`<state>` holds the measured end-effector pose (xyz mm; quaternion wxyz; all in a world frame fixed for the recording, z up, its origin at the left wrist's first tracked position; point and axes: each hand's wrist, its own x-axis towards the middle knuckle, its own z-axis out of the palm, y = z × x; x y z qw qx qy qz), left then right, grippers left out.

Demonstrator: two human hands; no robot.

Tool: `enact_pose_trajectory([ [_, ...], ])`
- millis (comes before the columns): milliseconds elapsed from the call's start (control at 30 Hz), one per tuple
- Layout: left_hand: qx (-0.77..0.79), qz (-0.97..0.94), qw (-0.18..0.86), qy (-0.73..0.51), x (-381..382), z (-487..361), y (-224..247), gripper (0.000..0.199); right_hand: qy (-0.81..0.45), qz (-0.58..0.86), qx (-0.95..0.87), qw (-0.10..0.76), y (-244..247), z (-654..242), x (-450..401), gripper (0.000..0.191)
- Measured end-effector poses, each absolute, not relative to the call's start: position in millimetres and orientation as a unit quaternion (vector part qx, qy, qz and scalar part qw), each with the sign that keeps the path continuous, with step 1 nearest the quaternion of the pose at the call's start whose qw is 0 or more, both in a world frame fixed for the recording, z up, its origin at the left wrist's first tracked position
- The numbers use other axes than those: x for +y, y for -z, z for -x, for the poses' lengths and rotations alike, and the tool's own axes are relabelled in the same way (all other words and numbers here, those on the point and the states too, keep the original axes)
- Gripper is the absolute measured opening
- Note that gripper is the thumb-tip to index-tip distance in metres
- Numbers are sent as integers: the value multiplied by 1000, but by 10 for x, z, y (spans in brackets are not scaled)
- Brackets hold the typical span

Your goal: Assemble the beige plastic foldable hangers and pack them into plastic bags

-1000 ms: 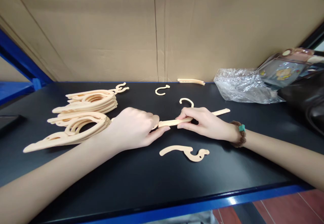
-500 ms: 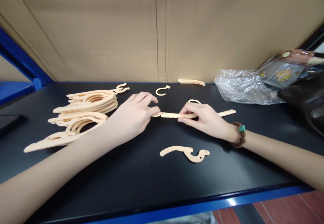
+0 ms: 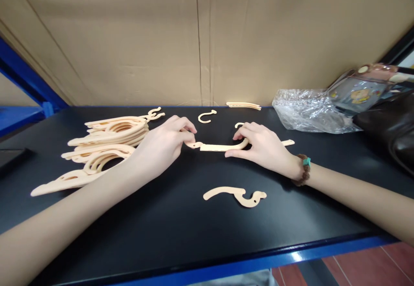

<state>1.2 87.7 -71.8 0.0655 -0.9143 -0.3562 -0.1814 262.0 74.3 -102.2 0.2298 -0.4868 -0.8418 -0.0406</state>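
A beige plastic folding clothes hanger (image 3: pixel 216 147) spans the gap between my hands, just above or on the black table. My left hand (image 3: pixel 171 141) pinches its curved left end between thumb and fingers. On the other side, my right hand (image 3: pixel 260 148) has thumb and fingers around the hanger's bent middle, hiding part of it. A slim straight arm (image 3: pixel 288 143) sticks out beyond my right hand, and a small hook tip (image 3: pixel 239 125) shows behind its fingers. Nearer me lies a loose hanger arm piece (image 3: pixel 234 193) with a curled end.
Folded hangers (image 3: pixel 110 137) are stacked at the left, partly behind my left forearm. A loose hook (image 3: pixel 206 117) and slim arm pieces (image 3: pixel 244 105) lie toward the cardboard wall (image 3: pixel 145 40). Clear plastic wrap (image 3: pixel 310 111) and a dark bag (image 3: pixel 391 122) sit at the right.
My left hand has shifted slightly left with the hanger's end, and more of the hanger shows between my hands. My right hand's fingers have moved around its bend.
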Motion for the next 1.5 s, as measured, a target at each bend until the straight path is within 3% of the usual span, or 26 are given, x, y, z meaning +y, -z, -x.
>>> enact_pose_trajectory([
  [233,-327,913,68,236,821,-87,807,26,44,486,-845,218,1049,-2666,764,53],
  [633,-392,886,201,143,771,-143,775,25,18,392,-898,201,1010,-2668,749,59],
  [733,-386,900,185,84,806,-107,786,16,21,367,-910,193,1014,-2665,755,59],
  [900,-359,927,74,78,802,-105,775,38,46,378,-904,193,1026,-2645,743,54],
  [1067,-362,927,13,94,740,-158,749,34,58,391,-897,199,1039,-2641,745,56],
  [1300,-291,952,23,96,676,-189,769,24,55,408,-890,198,1023,-2626,733,54],
  [1500,-272,958,43,84,680,-181,782,19,-18,391,-895,215,1004,-2630,736,44],
])
